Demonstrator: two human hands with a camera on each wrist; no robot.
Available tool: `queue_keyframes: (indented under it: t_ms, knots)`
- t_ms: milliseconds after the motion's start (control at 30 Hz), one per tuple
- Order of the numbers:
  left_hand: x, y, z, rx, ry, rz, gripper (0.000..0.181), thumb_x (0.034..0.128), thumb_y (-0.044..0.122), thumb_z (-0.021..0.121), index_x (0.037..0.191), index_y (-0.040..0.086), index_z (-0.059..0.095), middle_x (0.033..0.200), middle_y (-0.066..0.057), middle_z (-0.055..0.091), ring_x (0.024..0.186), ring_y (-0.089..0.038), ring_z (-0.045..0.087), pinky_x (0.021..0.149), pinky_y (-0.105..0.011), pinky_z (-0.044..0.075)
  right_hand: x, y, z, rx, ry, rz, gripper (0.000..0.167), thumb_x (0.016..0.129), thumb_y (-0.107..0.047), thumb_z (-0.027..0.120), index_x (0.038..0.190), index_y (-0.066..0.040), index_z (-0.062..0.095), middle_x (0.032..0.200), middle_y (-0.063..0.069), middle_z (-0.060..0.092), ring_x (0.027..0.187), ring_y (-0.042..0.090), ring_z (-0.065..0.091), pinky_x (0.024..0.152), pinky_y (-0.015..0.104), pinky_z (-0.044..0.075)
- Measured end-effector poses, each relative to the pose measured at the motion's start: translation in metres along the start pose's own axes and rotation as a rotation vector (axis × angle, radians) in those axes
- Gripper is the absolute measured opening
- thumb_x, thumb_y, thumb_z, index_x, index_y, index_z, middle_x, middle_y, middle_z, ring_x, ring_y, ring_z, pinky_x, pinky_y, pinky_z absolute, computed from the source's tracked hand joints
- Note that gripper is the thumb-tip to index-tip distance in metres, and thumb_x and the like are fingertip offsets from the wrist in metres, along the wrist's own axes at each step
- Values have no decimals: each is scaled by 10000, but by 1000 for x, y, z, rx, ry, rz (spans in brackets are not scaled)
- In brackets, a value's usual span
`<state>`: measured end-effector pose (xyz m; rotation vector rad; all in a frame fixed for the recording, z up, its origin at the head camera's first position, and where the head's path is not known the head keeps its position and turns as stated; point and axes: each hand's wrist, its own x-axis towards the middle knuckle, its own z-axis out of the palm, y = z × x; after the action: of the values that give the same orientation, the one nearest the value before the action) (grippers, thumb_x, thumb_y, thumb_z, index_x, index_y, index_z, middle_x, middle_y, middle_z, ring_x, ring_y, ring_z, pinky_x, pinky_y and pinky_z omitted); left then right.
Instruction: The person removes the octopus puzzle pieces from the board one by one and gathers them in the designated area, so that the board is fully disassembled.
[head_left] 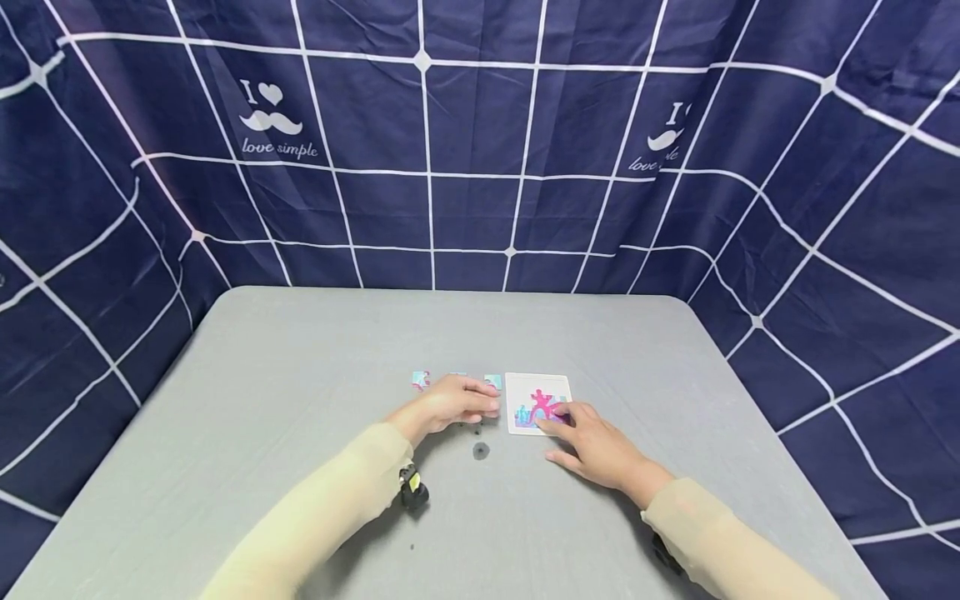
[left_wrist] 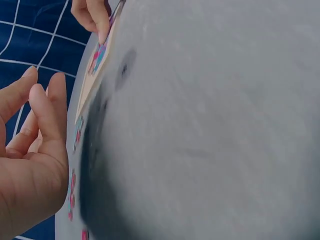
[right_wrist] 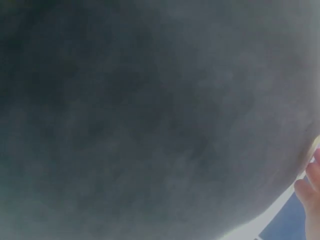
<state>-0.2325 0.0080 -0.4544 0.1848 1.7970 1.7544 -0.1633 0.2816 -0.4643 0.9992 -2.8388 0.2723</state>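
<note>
We are resting the loosely extended fingers of our right hand (head_left: 597, 447) on a pink-and-blue puzzle (head_left: 541, 406) in a white board (head_left: 519, 386), which is lying right of centre on the grey table (head_left: 337, 333), well in from its far edge. Our left hand (head_left: 453, 402) is hovering by the board's left edge, fingers relaxed and empty, while three loose pieces (head_left: 419, 380) are lying in a row between the board and the table's left edge.

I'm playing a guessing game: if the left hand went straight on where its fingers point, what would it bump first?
Probably the white puzzle tray, though the left hand might pass over it; its height is hard to tell.
</note>
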Motion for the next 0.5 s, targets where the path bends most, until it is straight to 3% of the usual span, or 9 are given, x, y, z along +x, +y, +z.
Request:
queue_keyframes:
  t_ms: [267,500]
  knots:
    - [15,8,19,-24,2,28,390,856,40,702,1220,-57,599,1018,-105,683,919,-178,658,782,-281,559,-2,-2,-2,-12,-72,20,535,890,-409,656,1351,-156,557,1300,162,459,1190,337,441,930,502,464]
    - [26,11,32,-74,-22,42,428,881,-17,647,1286,-90,527,1175,-186,624,1044,-276,625,870,-337,530,-4,-1,0,-18,-57,4,543,890,-399,659,1357,-147,545,1302,186,458,1191,348,437,936,500,461]
